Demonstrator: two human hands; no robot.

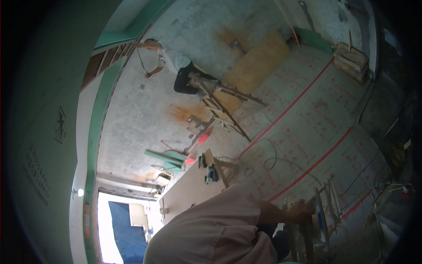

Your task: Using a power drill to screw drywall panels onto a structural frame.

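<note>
The whole scene lies tilted, with the ceiling side at left and the floor at right. A pale pink sleeve fills the lower middle, and from it my right hand (301, 213) reaches toward the lower right. Its fingers look closed around the top of a ladder-like frame (324, 215) with narrow rails; dim light blurs the exact grip. My left hand is out of the picture. Beyond, another person (176, 61) in a white top and dark trousers is up on a wooden stepladder (220, 103), holding a long thin rod (141, 61) near the upper wall.
A long board-topped bench (184, 185) carries dark power tools (211, 174). Printed floor sheeting (307, 110) with red tape lines has a loose cable (276, 154) across it. Green offcuts (169, 159) lean by the wall. Stacked packs (351, 61) stand at upper right; a bright opening is lower left.
</note>
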